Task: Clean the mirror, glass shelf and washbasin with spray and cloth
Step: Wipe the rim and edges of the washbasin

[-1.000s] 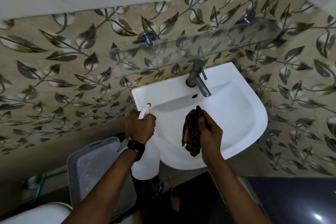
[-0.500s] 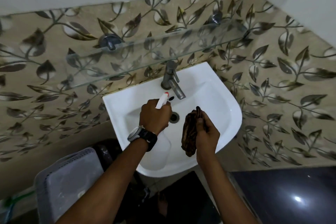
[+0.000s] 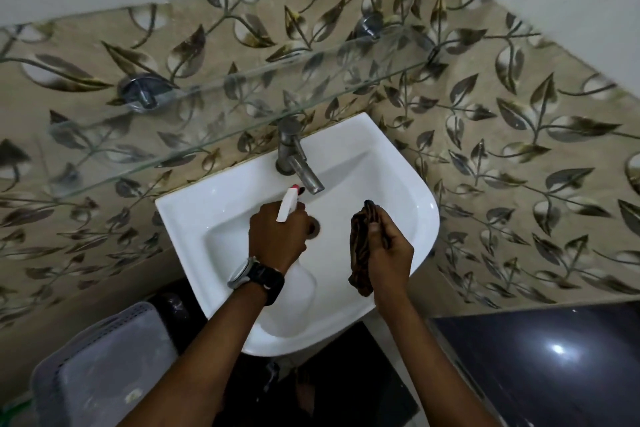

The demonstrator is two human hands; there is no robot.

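Overspray is the likeliest fault here, in my judgement: the spray bottle (image 3: 290,215) sits in the left hand (image 3: 277,236) low over the washbasin (image 3: 398,184), its nozzle close to the tap spout (image 3: 304,173), so a squeeze could strike the metal and scatter mist onto the leaf-patterned tile wall (image 3: 519,121) rather than wet the bowl. A second risk is the grip: the left hand is wrapped around the bottle's neck with the body hanging out of sight beneath the wrist and wristwatch (image 3: 258,279), and a wet palm might let it slide into the bowl, near the drain (image 3: 313,227).

The right hand (image 3: 389,250) is clenched around a dark bunched cloth (image 3: 362,253), held over the right side of the bowl, not touching the porcelain as far as I can tell. Bunched so tightly it would wipe only a narrow strip, and its loose tail hangs towards the near rim.

The bottle's long axis runs from near to far, tilted. Its white head with the red tip points far and slightly right, towards the tap and the back slope of the bowl, and passes under the glass shelf (image 3: 207,107) and not at it.
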